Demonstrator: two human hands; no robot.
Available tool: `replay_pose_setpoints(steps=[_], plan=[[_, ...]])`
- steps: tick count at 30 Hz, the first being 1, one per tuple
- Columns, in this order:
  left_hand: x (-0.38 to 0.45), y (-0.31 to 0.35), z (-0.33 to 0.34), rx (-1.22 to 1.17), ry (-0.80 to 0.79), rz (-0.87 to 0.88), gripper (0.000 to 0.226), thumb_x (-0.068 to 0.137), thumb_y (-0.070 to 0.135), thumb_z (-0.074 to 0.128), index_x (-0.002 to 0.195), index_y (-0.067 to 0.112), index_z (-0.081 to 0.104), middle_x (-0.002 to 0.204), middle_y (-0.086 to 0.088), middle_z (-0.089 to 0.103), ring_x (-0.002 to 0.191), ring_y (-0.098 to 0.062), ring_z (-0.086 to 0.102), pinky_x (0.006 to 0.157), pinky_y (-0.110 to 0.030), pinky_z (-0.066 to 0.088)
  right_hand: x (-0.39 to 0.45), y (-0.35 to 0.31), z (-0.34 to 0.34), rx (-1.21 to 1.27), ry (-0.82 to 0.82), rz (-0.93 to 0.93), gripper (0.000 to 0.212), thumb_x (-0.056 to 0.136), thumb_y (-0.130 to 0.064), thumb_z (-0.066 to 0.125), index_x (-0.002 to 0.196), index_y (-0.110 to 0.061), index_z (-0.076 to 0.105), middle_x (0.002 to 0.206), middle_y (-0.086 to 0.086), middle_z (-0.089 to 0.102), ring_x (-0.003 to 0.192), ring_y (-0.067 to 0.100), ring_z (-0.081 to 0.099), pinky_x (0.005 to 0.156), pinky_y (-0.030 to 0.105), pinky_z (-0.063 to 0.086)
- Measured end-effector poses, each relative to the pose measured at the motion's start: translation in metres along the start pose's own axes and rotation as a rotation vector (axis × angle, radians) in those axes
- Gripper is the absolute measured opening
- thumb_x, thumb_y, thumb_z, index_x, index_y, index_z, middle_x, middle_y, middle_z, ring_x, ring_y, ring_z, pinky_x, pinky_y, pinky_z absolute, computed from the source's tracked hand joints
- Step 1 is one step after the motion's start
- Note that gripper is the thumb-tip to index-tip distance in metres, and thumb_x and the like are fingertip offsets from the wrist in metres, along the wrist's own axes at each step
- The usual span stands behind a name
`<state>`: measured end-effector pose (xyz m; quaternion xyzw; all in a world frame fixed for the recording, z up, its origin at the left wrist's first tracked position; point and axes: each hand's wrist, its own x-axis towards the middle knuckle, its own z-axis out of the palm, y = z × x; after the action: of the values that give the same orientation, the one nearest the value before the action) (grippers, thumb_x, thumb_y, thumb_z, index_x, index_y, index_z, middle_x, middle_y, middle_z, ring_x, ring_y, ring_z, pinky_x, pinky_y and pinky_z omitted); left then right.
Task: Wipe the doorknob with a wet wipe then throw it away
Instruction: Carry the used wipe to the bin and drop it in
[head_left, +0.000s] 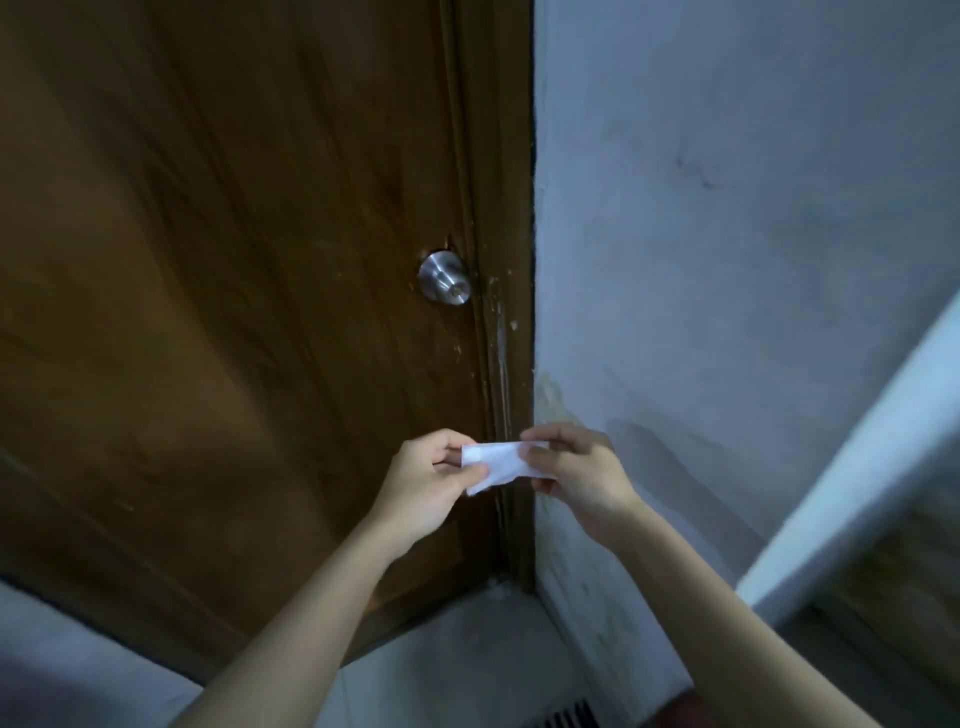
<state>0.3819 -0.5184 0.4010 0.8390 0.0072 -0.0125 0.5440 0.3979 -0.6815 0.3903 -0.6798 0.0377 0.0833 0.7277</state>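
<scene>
Head view, largest first: brown wooden door (218, 291), shut, filling the left and centre, grain running slantwise. To its right, pale blue-grey wall (727, 218), stained and peeling low down near the door edge. Between them, dark door frame (511, 208), scuffed and flecked with pale marks below knob height. Light floor (467, 654) along the bottom, with a dark vent grille (569, 719) at the lower edge. Pale slanted edge of some furniture or frame (852, 467) at far right, blurred, kind not clear.

Two bare forearms reaching up from the bottom, meeting in front of the door's lower right edge. Left hand (423, 486) curled, thumb and fingers pinched on the left end of the wipe. Right hand (576, 473) likewise pinched on the right end, thumb on top. Both hands close together, joined only by the wipe.

Wipe (498, 465): white, folded into a small flat strip, stretched between the two hands, lower left corner hanging free below the left thumb. Held in the air, well below the knob and apart from it, in front of the seam of door and frame.

Knob (445, 279): round, brushed metal, on the door's right side just beside the frame, keyhole in its centre, untouched by either hand.
</scene>
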Motion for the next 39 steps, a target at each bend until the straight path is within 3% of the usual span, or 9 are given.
replay_pose_setpoints(steps=[4, 9, 13, 19, 25, 28, 34, 36, 39], plan=[[-0.049, -0.006, 0.029, -0.051, -0.046, -0.004, 0.018, 0.079, 0.006, 0.065, 0.079, 0.023, 0.064, 0.083, -0.002, 0.068, 0.078, -0.015, 0.065, 0.063, -0.018, 0.05, -0.06, 0.026, -0.021, 0.14, 0.036, 0.024, 0.014, 0.082, 0.004, 0.062, 0.077, -0.01, 0.06, 0.073, 0.007, 0.059, 0.063, 0.015, 0.058, 0.051, 0.019, 0.048], [-0.097, -0.003, 0.072, -0.12, -0.124, -0.018, 0.016, 0.08, 0.001, 0.064, 0.095, 0.004, 0.062, 0.083, -0.006, 0.064, 0.072, -0.011, 0.061, 0.057, -0.009, 0.049, -0.128, 0.058, -0.059, 0.202, 0.156, 0.04, 0.015, 0.078, 0.007, 0.065, 0.077, -0.007, 0.06, 0.068, 0.008, 0.062, 0.051, 0.005, 0.063, 0.051, 0.017, 0.052], [-0.124, -0.001, 0.118, -0.116, -0.154, -0.056, 0.022, 0.076, -0.001, 0.067, 0.073, 0.015, 0.052, 0.071, -0.002, 0.058, 0.061, -0.01, 0.054, 0.053, -0.01, 0.044, -0.165, 0.075, -0.101, 0.265, 0.267, 0.087, 0.021, 0.076, 0.011, 0.065, 0.075, -0.008, 0.056, 0.07, 0.011, 0.058, 0.052, 0.01, 0.06, 0.05, 0.016, 0.053], [-0.144, 0.004, 0.202, -0.121, -0.18, -0.137, 0.038, 0.071, 0.002, 0.072, 0.065, 0.017, 0.037, 0.065, -0.002, 0.051, 0.062, -0.015, 0.05, 0.058, -0.025, 0.042, -0.207, 0.102, -0.174, 0.265, 0.458, 0.097, 0.026, 0.073, 0.009, 0.07, 0.065, -0.009, 0.052, 0.059, 0.008, 0.059, 0.047, 0.011, 0.06, 0.049, 0.017, 0.052], [-0.142, -0.017, 0.289, -0.075, -0.265, -0.171, 0.032, 0.071, -0.002, 0.069, 0.056, 0.02, 0.052, 0.063, -0.006, 0.058, 0.06, -0.018, 0.053, 0.064, -0.028, 0.044, -0.223, 0.152, -0.236, 0.082, 0.619, 0.166, 0.015, 0.072, -0.002, 0.075, 0.062, -0.01, 0.067, 0.053, 0.002, 0.063, 0.049, 0.009, 0.055, 0.055, 0.02, 0.048], [-0.144, -0.044, 0.328, -0.053, -0.321, -0.202, 0.023, 0.075, -0.004, 0.063, 0.067, 0.018, 0.063, 0.073, -0.002, 0.065, 0.07, -0.015, 0.059, 0.07, -0.026, 0.048, -0.218, 0.191, -0.257, -0.014, 0.691, 0.245, 0.015, 0.071, -0.004, 0.075, 0.062, -0.014, 0.068, 0.062, 0.004, 0.068, 0.06, 0.016, 0.061, 0.064, 0.029, 0.051], [-0.142, -0.113, 0.386, 0.08, -0.358, -0.309, 0.024, 0.075, -0.008, 0.057, 0.091, 0.007, 0.067, 0.084, -0.009, 0.065, 0.081, -0.02, 0.06, 0.074, -0.024, 0.046, -0.203, 0.267, -0.277, -0.254, 0.708, 0.361, 0.007, 0.074, -0.008, 0.072, 0.077, -0.015, 0.071, 0.083, 0.006, 0.072, 0.083, 0.019, 0.066, 0.074, 0.025, 0.049], [-0.134, -0.131, 0.4, 0.104, -0.464, -0.353, 0.033, 0.076, -0.006, 0.059, 0.107, 0.005, 0.062, 0.102, -0.013, 0.065, 0.093, -0.02, 0.059, 0.081, -0.025, 0.046, -0.193, 0.287, -0.285, -0.272, 0.696, 0.396, 0.011, 0.076, -0.005, 0.069, 0.086, -0.008, 0.071, 0.091, 0.01, 0.071, 0.09, 0.023, 0.066, 0.073, 0.024, 0.047], [-0.122, -0.159, 0.414, 0.218, -0.745, -0.412, 0.067, 0.074, 0.009, 0.069, 0.134, 0.012, 0.041, 0.133, -0.009, 0.051, 0.12, -0.024, 0.049, 0.102, -0.033, 0.041, -0.179, 0.315, -0.297, -0.332, 0.502, 0.499, 0.023, 0.082, -0.004, 0.062, 0.105, -0.005, 0.064, 0.104, 0.013, 0.067, 0.099, 0.027, 0.062, 0.071, 0.021, 0.047]])
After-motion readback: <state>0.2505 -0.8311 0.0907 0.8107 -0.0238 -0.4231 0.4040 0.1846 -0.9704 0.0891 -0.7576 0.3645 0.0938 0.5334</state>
